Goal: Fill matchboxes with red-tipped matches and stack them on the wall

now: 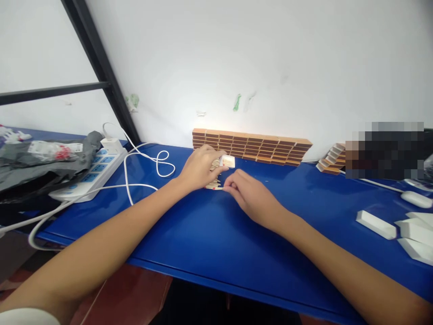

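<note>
My left hand (200, 166) is closed over a small white matchbox tray (229, 161), its thumb and fingers pinching one end. Under that palm, a bunch of pale wooden matchsticks (213, 182) lies on the blue table; the hand partly hides them. Just to the right, my right hand (250, 197) has thumb and forefinger pressed together at the end of a matchstick (217, 188) along the bunch's near edge. A red tip shows at the left of the bunch. What lies inside the tray is too small to make out.
Stacked matchboxes (252, 146) stand along the wall behind my hands, with a smaller stack (333, 158) farther right. White trays (417, 234) lie at the right edge. A power strip (96, 174), white cables (126, 174) and a grey plastic bag (30, 167) occupy the left.
</note>
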A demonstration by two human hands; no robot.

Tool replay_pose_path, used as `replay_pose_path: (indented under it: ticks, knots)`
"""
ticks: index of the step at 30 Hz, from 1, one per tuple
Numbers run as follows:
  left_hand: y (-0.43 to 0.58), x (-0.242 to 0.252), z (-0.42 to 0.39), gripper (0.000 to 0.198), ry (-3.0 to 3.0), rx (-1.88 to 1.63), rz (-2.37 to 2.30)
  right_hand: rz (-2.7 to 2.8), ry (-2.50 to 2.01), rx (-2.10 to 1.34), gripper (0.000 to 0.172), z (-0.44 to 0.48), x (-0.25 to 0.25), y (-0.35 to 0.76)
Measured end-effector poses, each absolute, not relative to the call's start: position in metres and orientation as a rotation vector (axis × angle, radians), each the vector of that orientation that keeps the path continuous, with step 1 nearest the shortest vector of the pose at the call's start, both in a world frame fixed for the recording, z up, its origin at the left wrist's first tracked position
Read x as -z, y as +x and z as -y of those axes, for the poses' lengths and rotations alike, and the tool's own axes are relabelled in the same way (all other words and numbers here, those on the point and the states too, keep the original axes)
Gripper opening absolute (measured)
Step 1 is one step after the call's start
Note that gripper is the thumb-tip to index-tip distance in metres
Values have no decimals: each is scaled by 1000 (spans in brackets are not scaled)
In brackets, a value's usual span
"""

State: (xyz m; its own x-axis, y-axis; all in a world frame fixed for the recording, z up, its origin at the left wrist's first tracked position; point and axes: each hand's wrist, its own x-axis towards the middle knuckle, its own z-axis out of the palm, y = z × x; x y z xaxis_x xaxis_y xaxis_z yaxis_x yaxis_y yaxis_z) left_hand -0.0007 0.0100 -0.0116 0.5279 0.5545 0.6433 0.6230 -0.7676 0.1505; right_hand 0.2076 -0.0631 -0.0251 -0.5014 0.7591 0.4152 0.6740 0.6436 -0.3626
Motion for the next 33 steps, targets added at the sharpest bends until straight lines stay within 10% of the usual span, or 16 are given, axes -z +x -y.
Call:
replay_pose_path:
  ticks: [33]
  knots:
    - [2,4,-7,37,-2553,1219,1225,2323,-992,-279,7,57,38,190]
